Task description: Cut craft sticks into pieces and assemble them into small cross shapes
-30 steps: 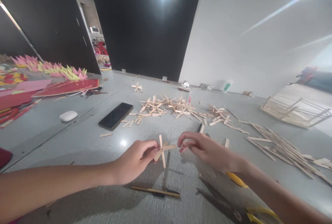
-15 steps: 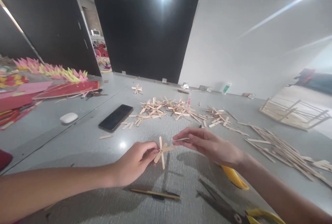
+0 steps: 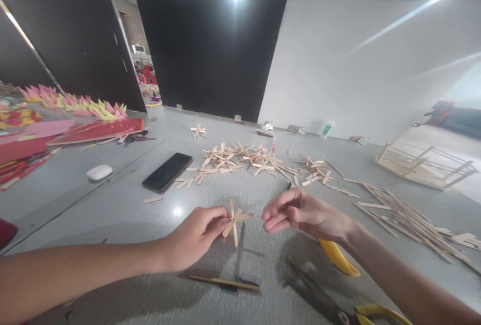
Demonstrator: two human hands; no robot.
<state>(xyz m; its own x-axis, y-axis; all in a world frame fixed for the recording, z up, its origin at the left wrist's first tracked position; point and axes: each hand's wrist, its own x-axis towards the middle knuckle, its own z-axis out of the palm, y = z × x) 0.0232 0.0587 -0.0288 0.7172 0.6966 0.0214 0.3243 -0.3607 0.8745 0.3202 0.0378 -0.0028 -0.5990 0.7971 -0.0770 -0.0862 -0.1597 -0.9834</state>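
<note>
Between thumb and fingers, my left hand (image 3: 199,237) pinches a star-shaped piece of crossed wooden sticks (image 3: 233,220), held above the grey table (image 3: 158,219). Just right of the star, my right hand (image 3: 300,210) hovers with bent fingers apart, touching nothing that I can see. A pile of short wooden sticks (image 3: 244,157) lies beyond both hands. Another small stick star (image 3: 197,131) stands farther back. Nearer me lie a thin pen-like tool (image 3: 225,283) and yellow-handled scissors or snips (image 3: 330,302).
A black phone (image 3: 167,172) and a white case (image 3: 99,172) lie at the left, near red and pink paper (image 3: 97,132). Long thin sticks (image 3: 409,214) spread at the right before a wooden frame (image 3: 424,167). Upright black (image 3: 210,59) and white panels (image 3: 330,64) stand behind.
My right hand has drawn back slightly to the right from the stick star, and its fingers have curled more. My left hand stays in place, holding the star.
</note>
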